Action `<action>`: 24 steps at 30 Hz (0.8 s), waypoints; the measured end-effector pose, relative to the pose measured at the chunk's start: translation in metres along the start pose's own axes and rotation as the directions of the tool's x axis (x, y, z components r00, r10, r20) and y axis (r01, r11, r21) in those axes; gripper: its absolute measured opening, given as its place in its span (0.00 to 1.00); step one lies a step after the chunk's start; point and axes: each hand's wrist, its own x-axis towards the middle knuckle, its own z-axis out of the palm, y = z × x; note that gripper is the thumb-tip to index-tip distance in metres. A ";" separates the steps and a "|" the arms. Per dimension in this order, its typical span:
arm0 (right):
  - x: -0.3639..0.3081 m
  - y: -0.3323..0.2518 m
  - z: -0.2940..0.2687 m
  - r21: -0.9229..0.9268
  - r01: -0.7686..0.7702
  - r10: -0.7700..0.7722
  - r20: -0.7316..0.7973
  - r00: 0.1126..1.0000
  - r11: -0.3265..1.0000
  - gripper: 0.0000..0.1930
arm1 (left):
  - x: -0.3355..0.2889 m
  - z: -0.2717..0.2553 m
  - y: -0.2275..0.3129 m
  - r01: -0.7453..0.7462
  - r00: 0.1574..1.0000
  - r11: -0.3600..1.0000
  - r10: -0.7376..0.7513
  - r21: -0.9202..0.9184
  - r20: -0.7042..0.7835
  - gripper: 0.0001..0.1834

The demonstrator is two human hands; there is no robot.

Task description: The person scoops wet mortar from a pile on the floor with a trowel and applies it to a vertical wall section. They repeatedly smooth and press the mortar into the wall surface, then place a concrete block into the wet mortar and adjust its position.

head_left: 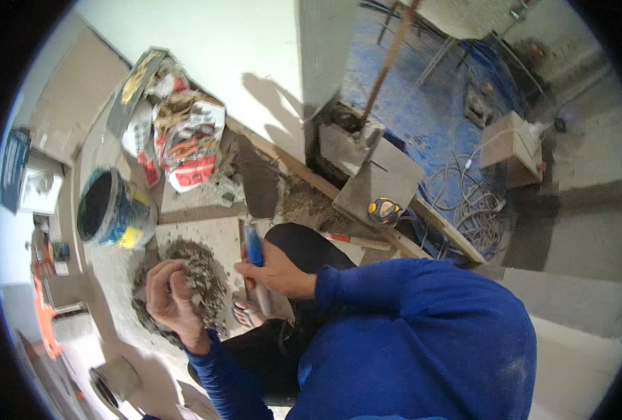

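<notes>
My right hand (283, 271) is closed around the blue handle of what looks like a trowel (254, 246). Its narrow grey blade, seen nearly edge-on, points down toward my feet. To the left, my left hand (171, 297) is raised with its fingers bent and apart, and nothing shows in it. Behind and below that hand lies a heap of wet grey mortar (206, 271), partly hidden by it. The heap spreads over a pale board (216, 229) beside my bent leg.
A bucket (130, 218) stands left, near torn plastic bags (188, 143). A tape measure (385, 211) rests on a slab (377, 183). Right of a timber strip (451, 231) lie coiled cables (468, 217), a blue sheet (423, 91) and a box (510, 150).
</notes>
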 end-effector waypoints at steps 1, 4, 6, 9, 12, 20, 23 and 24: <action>-0.008 -0.012 -0.005 0.010 -0.019 0.020 -0.107 0.994 1.000 0.17 | 0.006 -0.003 -0.004 0.014 1.000 1.000 -0.014 -0.015 0.006 0.15; -0.017 -0.036 -0.012 0.186 0.143 -0.071 -0.347 0.935 0.972 0.16 | 0.015 -0.017 -0.012 -0.047 0.999 0.999 0.047 0.012 0.011 0.16; -0.012 -0.049 -0.017 0.274 0.276 -0.148 -0.409 0.900 0.921 0.16 | 0.014 -0.024 -0.017 0.029 0.998 1.000 -0.029 -0.006 0.059 0.15; 0.004 -0.064 -0.027 0.416 0.231 -0.022 -0.450 0.893 0.879 0.15 | 0.002 -0.026 -0.033 0.104 0.987 0.991 -0.113 0.086 0.117 0.13; 0.026 -0.082 -0.034 0.620 0.360 -0.067 -0.444 0.894 0.697 0.12 | -0.017 -0.024 -0.058 0.145 0.974 0.954 -0.184 0.262 0.130 0.11; 0.070 -0.140 -0.040 0.693 0.350 -0.139 -0.343 0.929 0.630 0.08 | -0.048 -0.035 -0.085 0.306 0.944 0.912 -0.327 0.272 0.037 0.12; 0.047 -0.138 -0.042 0.591 0.377 -0.199 -0.345 0.917 0.713 0.11 | -0.047 -0.034 -0.074 0.316 0.938 0.909 -0.342 0.271 0.051 0.12; 0.035 -0.134 -0.042 0.568 0.378 -0.229 -0.317 0.920 0.731 0.12 | -0.042 -0.033 -0.070 0.339 0.931 0.908 -0.362 0.248 0.052 0.12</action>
